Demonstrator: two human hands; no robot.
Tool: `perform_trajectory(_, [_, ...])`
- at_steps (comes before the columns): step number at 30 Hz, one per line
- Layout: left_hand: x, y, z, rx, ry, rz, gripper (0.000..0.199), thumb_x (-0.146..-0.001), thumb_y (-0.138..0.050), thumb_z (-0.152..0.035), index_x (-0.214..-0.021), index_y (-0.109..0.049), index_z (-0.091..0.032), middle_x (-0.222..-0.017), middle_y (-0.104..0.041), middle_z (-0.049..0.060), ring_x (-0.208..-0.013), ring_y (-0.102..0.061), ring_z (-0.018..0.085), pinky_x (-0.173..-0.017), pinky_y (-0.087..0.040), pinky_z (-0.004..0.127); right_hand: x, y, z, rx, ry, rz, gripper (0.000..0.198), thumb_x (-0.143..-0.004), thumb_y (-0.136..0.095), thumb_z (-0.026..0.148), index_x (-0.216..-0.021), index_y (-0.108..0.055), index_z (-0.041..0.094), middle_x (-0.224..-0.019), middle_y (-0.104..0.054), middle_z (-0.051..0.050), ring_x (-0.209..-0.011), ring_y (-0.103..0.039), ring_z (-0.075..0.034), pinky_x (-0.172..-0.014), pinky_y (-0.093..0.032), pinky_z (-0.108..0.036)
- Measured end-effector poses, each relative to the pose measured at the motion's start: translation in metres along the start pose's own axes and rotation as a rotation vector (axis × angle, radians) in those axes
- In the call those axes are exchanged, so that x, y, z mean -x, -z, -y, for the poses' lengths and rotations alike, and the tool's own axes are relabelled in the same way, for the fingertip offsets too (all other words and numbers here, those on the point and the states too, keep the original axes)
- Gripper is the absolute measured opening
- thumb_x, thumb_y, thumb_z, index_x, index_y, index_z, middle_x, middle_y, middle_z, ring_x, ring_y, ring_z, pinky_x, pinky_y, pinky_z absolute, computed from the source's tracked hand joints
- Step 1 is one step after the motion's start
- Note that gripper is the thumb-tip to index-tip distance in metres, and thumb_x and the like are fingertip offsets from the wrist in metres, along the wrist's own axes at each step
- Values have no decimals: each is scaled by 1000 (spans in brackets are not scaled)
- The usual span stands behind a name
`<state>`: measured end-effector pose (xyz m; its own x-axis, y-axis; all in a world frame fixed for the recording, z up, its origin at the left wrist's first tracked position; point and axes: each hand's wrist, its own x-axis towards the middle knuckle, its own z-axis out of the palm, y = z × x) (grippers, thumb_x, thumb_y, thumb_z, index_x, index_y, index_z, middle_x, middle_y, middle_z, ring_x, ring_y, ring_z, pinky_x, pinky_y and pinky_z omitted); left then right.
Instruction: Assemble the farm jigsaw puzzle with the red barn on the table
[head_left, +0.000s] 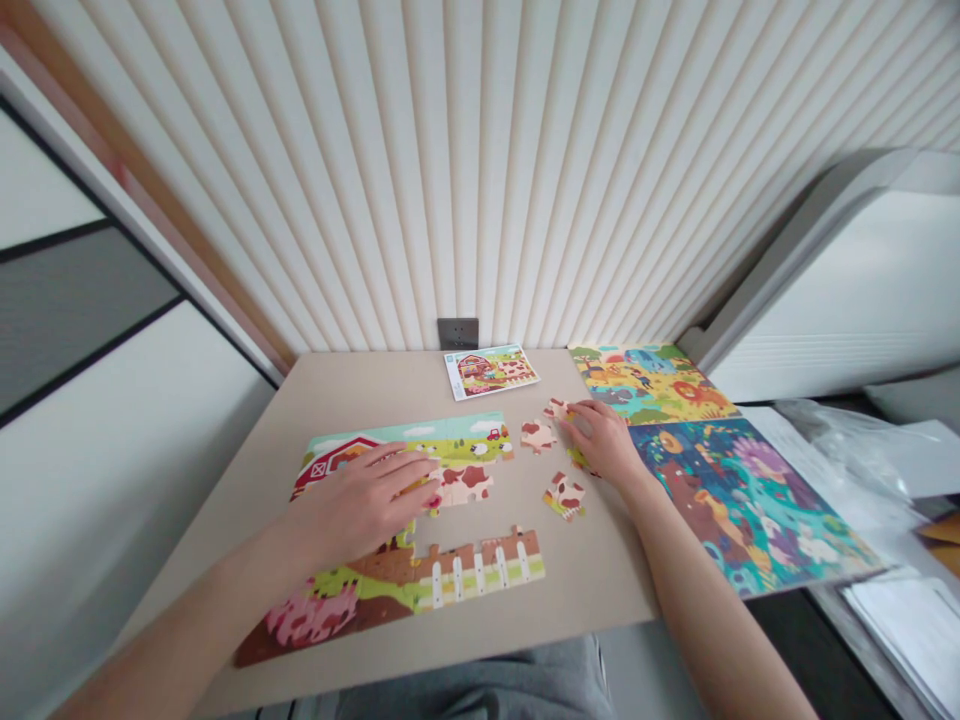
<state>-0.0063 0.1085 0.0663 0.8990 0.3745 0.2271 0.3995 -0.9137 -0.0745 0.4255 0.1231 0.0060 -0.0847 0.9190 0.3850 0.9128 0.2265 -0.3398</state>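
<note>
A partly assembled farm jigsaw puzzle lies on the table, with a red barn, sheep, pink pigs and a white fence. My left hand rests over its middle, fingers stretched out, hiding part of the barn. Just right of those fingertips is a joined strip with a brown-patched cow; a gap separates it from the fence row. My right hand is at the loose pieces, its fingers bent down onto a puzzle piece that they partly cover. Close by lie a cow-patterned piece and another loose piece.
A reference picture card lies at the table's back, below a wall socket. Two finished puzzles, a yellow safari one and a dark blue one, occupy the right side. Clear plastic bags and papers lie beyond.
</note>
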Motion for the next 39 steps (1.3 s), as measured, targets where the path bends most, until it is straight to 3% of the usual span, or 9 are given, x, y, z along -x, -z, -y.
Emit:
perform_trajectory(3, [51,0,13,0,119,55,45,-104,-54,-20,-148,-60,-29,-146,-66,5,-138,-58,26,-126,-40,48,11,6,13,-20,57,24,35,-104,-56,43,-128,-74,24,-122,-73,-12,-114,-68,-28,-102,-52,-47])
perform_trajectory(6, [103,-8,29,10,257,38,43,-104,-57,-31,-147,-62,-32,-147,-65,3,-137,-59,25,-125,-40,43,22,7,26,-36,126,88,37,-102,-63,45,-133,-71,26,-129,-73,-11,-123,-66,-30,-107,-49,-51])
perform_trajectory(10, [141,-25,38,69,464,82,56,-103,-60,-47,-155,-55,-28,-158,-56,6,-141,-57,27,-121,-45,39,26,2,32,-44,166,142,37,-103,-62,43,-133,-70,25,-134,-73,-12,-127,-66,-31,-107,-50,-51])
perform_trajectory(15, [144,-36,32,132,539,40,58,-102,-59,-50,-155,-54,-28,-161,-53,6,-144,-55,28,-123,-43,39,22,9,29,-70,163,142,35,-104,-58,40,-133,-70,24,-131,-74,-12,-125,-67,-30,-107,-51,-51])
perform_trajectory(18, [143,-37,31,123,522,15,58,-102,-59,-49,-156,-53,-29,-161,-53,7,-144,-55,29,-124,-42,41,30,24,31,-151,77,77,35,-106,-53,38,-132,-71,24,-129,-73,-12,-119,-69,-29,-102,-55,-49])
perform_trajectory(23, [144,-38,31,113,502,16,57,-101,-59,-48,-156,-54,-29,-160,-53,7,-144,-55,29,-124,-42,42,74,41,46,-101,-21,91,30,-104,-58,41,-125,-74,25,-123,-74,-12,-113,-71,-32,-97,-59,-50])
perform_trajectory(29, [141,-44,32,122,510,35,58,-101,-58,-45,-156,-52,-27,-162,-50,7,-146,-51,29,-124,-41,42,121,30,64,14,-12,75,52,-98,-69,46,-147,-59,32,-140,-68,-10,-127,-63,-37,-103,-56,-60])
perform_trajectory(35, [126,-45,24,112,503,10,56,-102,-58,-44,-155,-53,-26,-159,-53,9,-144,-54,29,-123,-42,42,121,30,65,-32,-80,59,46,-100,-65,44,-144,-61,31,-139,-67,-11,-126,-65,-36,-105,-57,-58])
perform_trajectory(39, [119,-42,23,112,476,-12,54,-103,-56,-44,-155,-54,-27,-156,-55,9,-141,-55,29,-121,-43,43,117,31,92,-164,-98,44,45,-101,-66,43,-143,-62,28,-138,-67,-12,-124,-68,-32,-104,-59,-48])
